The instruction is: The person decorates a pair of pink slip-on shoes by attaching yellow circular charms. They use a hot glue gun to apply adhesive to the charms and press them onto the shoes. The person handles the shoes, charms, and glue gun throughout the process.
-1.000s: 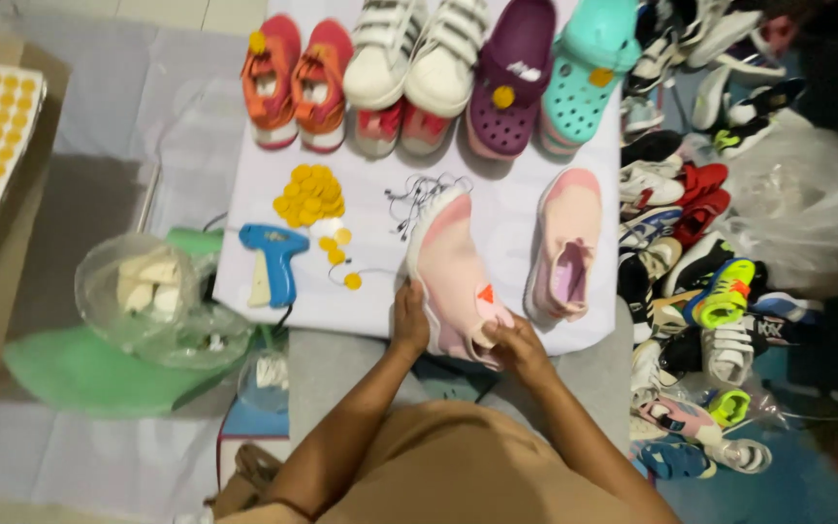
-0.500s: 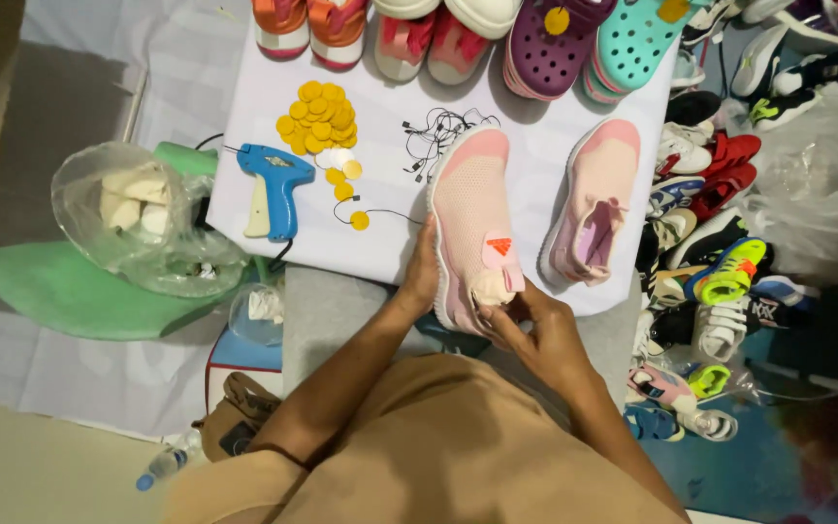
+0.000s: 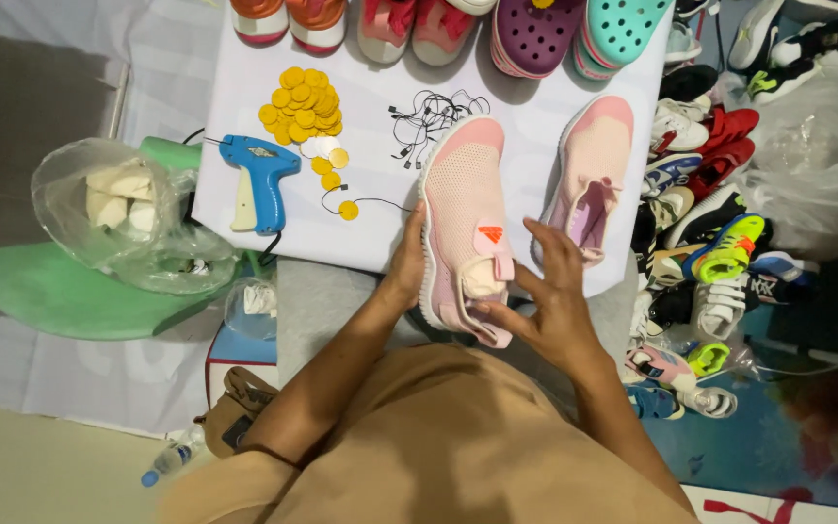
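Observation:
A pink knit slip-on shoe lies toe-away on the white sheet. My left hand grips its left side near the heel. My right hand sits at the heel opening, thumb on the rear edge and fingers spread above the strap. Its matching pink shoe lies just to the right, untouched. A blue tagging gun, a pile of round yellow tags and a tangle of black strings lie to the left of the held shoe.
A row of shoes and clogs lines the sheet's far edge. Several mixed sneakers are heaped at right beside a clear plastic bag. A plastic bag of white pieces rests on a green mat at left.
The view has shifted so everything sits higher in frame. My right hand has opened up at the shoe's heel, with its fingers now spread over the strap. My left hand keeps its hold.

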